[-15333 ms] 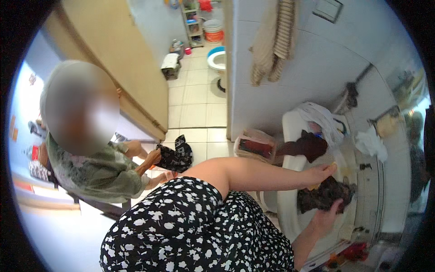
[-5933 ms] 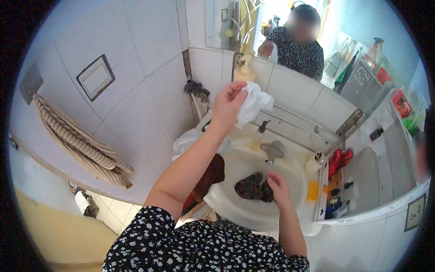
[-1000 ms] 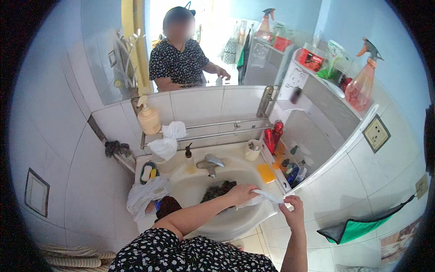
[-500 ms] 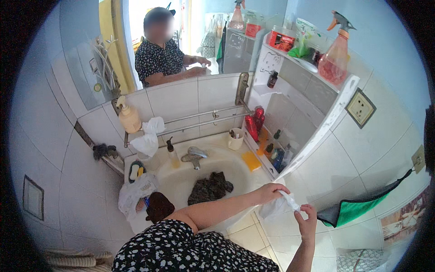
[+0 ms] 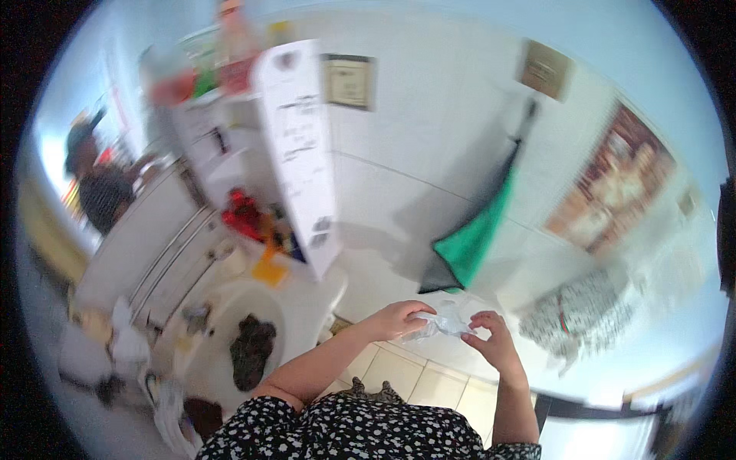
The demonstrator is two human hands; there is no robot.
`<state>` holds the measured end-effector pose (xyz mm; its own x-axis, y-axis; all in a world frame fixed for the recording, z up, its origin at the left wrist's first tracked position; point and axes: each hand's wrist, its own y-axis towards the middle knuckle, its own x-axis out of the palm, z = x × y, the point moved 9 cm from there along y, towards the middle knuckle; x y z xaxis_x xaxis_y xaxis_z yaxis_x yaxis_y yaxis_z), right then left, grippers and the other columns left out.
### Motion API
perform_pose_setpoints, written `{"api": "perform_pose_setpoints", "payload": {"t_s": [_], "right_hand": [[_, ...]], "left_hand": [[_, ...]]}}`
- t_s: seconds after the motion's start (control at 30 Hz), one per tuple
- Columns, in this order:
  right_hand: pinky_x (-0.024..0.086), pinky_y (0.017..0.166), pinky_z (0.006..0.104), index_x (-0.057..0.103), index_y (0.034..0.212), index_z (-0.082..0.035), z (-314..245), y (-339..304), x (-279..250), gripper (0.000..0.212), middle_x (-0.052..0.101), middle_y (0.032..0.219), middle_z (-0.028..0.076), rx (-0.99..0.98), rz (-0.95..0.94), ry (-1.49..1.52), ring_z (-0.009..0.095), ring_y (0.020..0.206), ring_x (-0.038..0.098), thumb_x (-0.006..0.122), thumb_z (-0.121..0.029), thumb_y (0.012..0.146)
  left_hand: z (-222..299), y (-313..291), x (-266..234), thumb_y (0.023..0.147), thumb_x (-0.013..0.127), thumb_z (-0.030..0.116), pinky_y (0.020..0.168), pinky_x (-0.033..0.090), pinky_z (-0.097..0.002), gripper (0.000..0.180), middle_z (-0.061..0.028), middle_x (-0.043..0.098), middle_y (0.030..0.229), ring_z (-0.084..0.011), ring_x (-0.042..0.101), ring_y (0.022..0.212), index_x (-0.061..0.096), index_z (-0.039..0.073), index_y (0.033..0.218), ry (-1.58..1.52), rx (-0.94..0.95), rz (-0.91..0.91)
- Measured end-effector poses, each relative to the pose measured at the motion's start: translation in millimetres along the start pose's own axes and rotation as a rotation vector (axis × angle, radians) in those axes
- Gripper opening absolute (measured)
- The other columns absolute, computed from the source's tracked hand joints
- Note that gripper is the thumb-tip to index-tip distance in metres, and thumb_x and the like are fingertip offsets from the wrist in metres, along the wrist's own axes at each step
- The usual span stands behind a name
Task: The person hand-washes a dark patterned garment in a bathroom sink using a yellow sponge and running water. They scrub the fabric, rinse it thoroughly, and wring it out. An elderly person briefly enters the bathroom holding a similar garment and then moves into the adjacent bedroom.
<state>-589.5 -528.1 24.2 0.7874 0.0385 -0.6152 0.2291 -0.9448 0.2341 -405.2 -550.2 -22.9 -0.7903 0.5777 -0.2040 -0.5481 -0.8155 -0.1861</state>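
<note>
White tiled bathroom wall up front with a green cloth hanging on it. Left hand and right hand both pinch a crumpled clear plastic bag between them, away from the sink with its dark cloth.

A small crumpled piece of thin, clear-to-whitish plastic, like a bag or wrapper, is held up in the air between both hands. The left hand pinches its left end with the fingertips; the right hand meets its right end, fingers curled toward it. The plastic is bunched and wrinkled (the picture is blurred, so its exact shape cannot be told), stretched roughly sideways between the two hands, above pale floor tiles.
</note>
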Motion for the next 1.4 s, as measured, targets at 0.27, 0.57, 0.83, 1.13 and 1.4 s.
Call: {"api": "perform_pose_setpoints", "payload": {"t_s": [0.27, 0.57, 0.83, 1.13, 1.4], "right_hand": [[0.039, 0.086, 0.0378, 0.063, 0.078, -0.009, 61.3, -123.7, -95.1, 0.021, 0.058, 0.101, 0.008, 0.299, 0.284, -0.314, 0.027, 0.1, 0.051, 0.076, -0.016, 0.064], [0.03, 0.093, 0.0389, 0.064, 0.079, -0.014, 107.3, -290.7, -194.4, 0.018, 0.057, 0.103, 0.005, 0.578, 0.422, -0.215, 0.025, 0.106, 0.047, 0.075, -0.024, 0.067], [0.038, 0.088, 0.0354, 0.065, 0.078, -0.011, 149.6, -447.3, -333.3, 0.013, 0.059, 0.095, 0.005, 0.677, 0.616, -0.247, 0.024, 0.099, 0.051, 0.072, -0.016, 0.068], [0.043, 0.079, 0.0313, 0.059, 0.09, -0.004, 242.9, -575.2, -503.5, 0.017, 0.059, 0.094, 0.01, 0.864, 1.087, -0.245, 0.024, 0.089, 0.055, 0.063, -0.016, 0.078], [0.046, 0.079, 0.0355, 0.057, 0.106, -0.005, 347.2, -664.8, -484.1, 0.037, 0.059, 0.1, 0.015, 1.254, 0.701, -0.298, 0.03, 0.09, 0.057, 0.058, -0.032, 0.081]], "left_hand": [[21.7, 66.1, 151.3, 0.089, 0.051, 0.016, 0.084, 0.041, -0.0256, 0.036, -0.0036, 0.056, 0.108, -0.0115, 0.05, 0.095, 0.049, 0.008, 0.124, 0.047, 0.275, -0.552], [78.0, 112.0, 358.4, 0.09, 0.051, 0.015, 0.076, 0.042, -0.0212, 0.028, -0.0028, 0.059, 0.095, -0.0073, 0.052, 0.083, 0.055, 0.005, 0.116, -0.048, 0.275, -0.826], [149.6, 153.1, 592.7, 0.085, 0.053, 0.013, 0.067, 0.041, -0.0207, 0.031, 0.0015, 0.056, 0.084, -0.0053, 0.047, 0.073, 0.055, 0.005, 0.115, 0.053, 0.445, -0.957], [236.2, 246.8, 775.3, 0.084, 0.056, 0.019, 0.08, 0.045, -0.0271, 0.029, -0.0092, 0.062, 0.099, -0.0166, 0.059, 0.089, 0.056, 0.003, 0.108, 0.119, 0.623, -0.89], [190.8, 359.3, 937.4, 0.083, 0.055, 0.033, 0.07, 0.048, -0.0393, 0.022, -0.0082, 0.065, 0.085, -0.026, 0.062, 0.083, 0.06, 0.013, 0.09, 1.035, 0.87, -0.758]]}}
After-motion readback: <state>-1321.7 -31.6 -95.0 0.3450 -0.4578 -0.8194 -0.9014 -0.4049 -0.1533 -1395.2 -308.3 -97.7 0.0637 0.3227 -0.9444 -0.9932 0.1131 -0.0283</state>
